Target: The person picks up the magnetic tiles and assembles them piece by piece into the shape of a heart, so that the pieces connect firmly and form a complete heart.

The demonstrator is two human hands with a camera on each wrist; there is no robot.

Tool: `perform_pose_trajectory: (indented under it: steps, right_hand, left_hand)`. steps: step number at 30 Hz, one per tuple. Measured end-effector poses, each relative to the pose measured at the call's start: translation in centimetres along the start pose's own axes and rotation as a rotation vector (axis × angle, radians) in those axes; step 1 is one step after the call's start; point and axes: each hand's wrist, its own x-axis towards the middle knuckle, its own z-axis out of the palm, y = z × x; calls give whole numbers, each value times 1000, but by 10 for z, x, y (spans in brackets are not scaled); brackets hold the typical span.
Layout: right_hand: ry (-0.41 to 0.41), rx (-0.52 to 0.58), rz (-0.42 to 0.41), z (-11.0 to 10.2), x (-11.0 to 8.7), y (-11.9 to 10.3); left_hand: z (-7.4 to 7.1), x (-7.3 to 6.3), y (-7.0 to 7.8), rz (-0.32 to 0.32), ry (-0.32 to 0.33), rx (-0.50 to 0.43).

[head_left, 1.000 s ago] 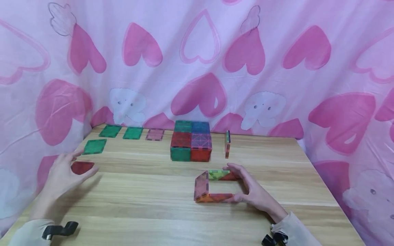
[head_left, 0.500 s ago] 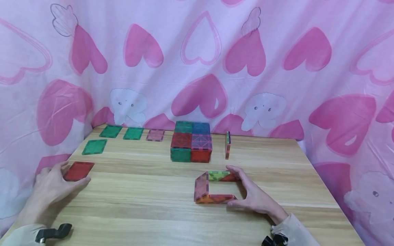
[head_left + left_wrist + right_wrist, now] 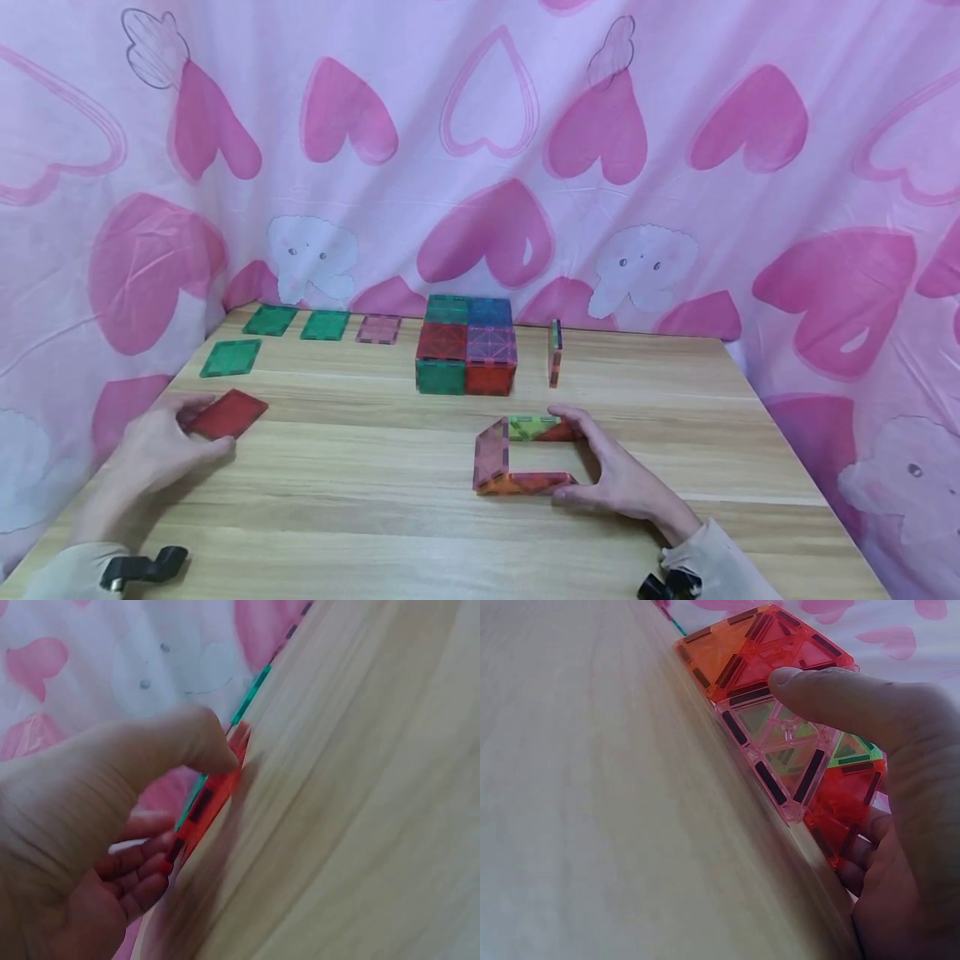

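Note:
My left hand holds a square red magnetic tile between thumb and fingers, at the table's left side. In the left wrist view the tile appears edge-on, thumb on one edge and fingers on another. My right hand spans the right end of a low magnetic-tile frame, thumb at the near wall and fingers at the far wall. Pink, orange, red and yellow-green tiles make up this standing frame. Seen from the right wrist, the thumb presses a triangular pink tile beside red and orange ones.
A block of joined tiles in green, blue, red and purple stands at the back middle. Right of it an upright tile wall stands edge-on. Flat green tiles and a pink tile lie back left. A heart-patterned curtain hangs behind.
My left hand drew the red tile toward the left, then brought it back right, and the tile is now turned cornerwise. The right hand and the frame have stayed nearly still.

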Motion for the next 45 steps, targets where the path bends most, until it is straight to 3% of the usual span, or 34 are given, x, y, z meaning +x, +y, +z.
perform_pose_trajectory:
  steps: [8,11,16,19,25,35,40,45]
  right_hand:
    - [-4,-26,17,-1,0,-2]
    - [8,-42,37,1,1,-5]
    - [28,-81,39,6,3,-8]
    - [31,-112,24,8,4,-6]
    - [34,-129,22,8,4,-4]
    - [39,-121,28,7,3,-3]
    - [36,-115,9,8,4,-1]
    - [39,-106,-6,8,4,-3]
  left_hand:
    - [13,-1,44,132,21,-261]
    - [16,-2,68,173,12,-242]
    - [23,3,113,318,6,-280]
    - [28,11,141,398,-31,-296]
    - [46,24,196,487,-166,-337]
    - [94,18,280,665,-273,-473]
    - [119,9,309,712,-352,-473]
    - [133,7,322,740,-388,-446]
